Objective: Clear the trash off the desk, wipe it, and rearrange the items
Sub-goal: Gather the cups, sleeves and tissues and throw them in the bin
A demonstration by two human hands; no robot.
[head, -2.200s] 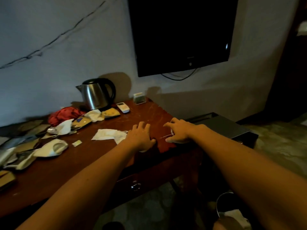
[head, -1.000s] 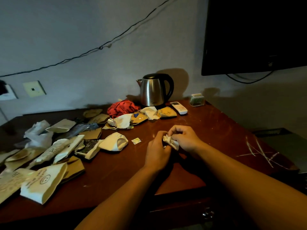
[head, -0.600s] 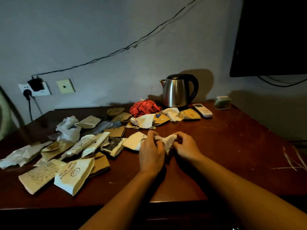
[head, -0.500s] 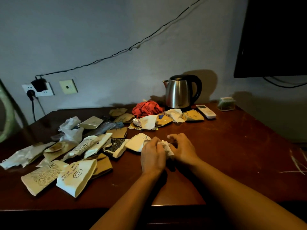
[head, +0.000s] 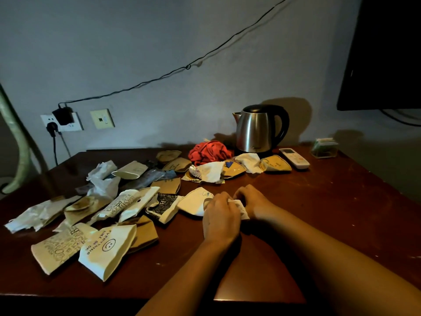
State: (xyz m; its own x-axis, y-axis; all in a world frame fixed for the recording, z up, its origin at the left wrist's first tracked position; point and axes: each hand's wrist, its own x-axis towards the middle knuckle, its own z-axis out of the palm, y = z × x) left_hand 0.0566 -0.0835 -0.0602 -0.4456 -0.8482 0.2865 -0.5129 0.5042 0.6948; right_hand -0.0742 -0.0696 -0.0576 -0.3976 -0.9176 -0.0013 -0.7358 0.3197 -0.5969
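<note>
At the middle of the wooden desk (head: 319,201), a person's left hand (head: 219,218) and right hand (head: 252,200) both grip a crumpled white tissue (head: 241,207). Flattened paper cups (head: 107,249) and wrappers cover the left side; clearing looks barely begun, wiping and rearranging undone.

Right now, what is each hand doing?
Left hand: fingers curled round the crumpled white tissue.
Right hand: pinching the same tissue.

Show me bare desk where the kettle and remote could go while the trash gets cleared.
The right part of the desk is bare, from the remote forward to the front edge. A front strip before the smiley cup is also free. Left and back-centre are crowded with flattened cups and tissue.
</note>
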